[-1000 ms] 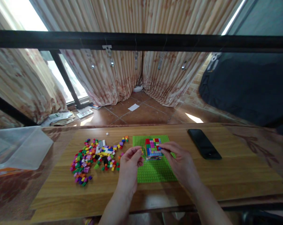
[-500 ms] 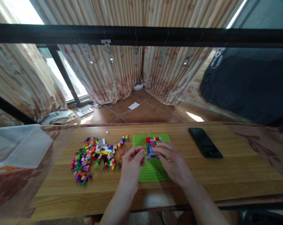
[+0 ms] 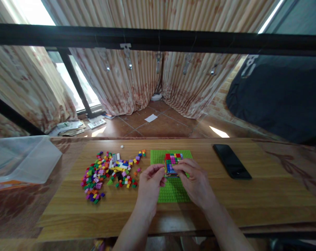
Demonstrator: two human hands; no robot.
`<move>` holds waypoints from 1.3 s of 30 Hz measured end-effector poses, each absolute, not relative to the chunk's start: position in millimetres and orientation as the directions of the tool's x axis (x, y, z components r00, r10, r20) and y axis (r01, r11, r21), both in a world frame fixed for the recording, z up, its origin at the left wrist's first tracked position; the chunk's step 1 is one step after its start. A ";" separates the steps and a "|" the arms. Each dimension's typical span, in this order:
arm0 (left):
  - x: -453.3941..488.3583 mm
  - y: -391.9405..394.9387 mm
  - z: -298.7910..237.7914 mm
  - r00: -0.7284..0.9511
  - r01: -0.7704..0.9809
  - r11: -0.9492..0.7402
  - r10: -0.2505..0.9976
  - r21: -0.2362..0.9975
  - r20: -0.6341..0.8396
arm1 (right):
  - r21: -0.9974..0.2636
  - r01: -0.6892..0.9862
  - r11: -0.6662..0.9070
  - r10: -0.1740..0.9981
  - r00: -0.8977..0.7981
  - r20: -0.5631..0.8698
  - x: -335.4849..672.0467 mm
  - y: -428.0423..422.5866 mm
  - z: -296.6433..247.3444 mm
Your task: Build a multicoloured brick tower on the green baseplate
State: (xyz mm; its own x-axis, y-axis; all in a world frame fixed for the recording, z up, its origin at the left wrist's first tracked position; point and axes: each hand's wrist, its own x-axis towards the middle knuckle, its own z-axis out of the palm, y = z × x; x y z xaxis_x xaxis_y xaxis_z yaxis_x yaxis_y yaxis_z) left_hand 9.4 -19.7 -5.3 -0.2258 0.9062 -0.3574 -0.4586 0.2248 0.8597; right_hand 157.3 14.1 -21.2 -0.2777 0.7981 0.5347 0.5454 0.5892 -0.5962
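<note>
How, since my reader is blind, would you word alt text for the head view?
A left hand and a right hand meet at the near edge of a multicoloured brick block on a green baseplate on a wooden table. A pile of loose bricks lies to its left, a black phone to its right.

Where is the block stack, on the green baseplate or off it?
On it: the stack stands on the baseplate, far half; left hand and right hand touch its near side.

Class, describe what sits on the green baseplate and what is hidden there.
A multicoloured brick block stands on the far half of the green baseplate. The left hand and right hand meet at its near edge, covering that side and the plate beneath them.
</note>
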 end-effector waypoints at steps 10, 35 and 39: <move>7.6 -18.9 -4.8 -0.223 -0.461 0.214 0.911 0.861 -0.346 | -0.686 0.480 0.547 0.832 -0.226 0.506 157.5 11.7 -20.9; 4.9 -19.7 1.3 -0.240 -0.325 0.160 0.939 0.932 -0.245 | -0.737 0.486 0.469 0.883 -0.234 0.408 167.6 2.4 -11.1; -0.8 -15.8 -4.4 -0.380 -0.301 0.138 0.890 0.944 -0.251 | -0.692 0.514 0.506 0.861 -0.262 0.436 172.1 5.0 -12.6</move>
State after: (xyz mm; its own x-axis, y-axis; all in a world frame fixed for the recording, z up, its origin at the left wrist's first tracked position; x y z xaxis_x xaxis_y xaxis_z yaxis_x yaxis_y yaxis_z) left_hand -0.8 -15.8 -4.4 -0.3796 0.8904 -0.2510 -0.3007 0.1378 0.9437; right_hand 172.1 5.0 -12.6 -0.2618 0.8612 0.4357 0.5141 0.5065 -0.6922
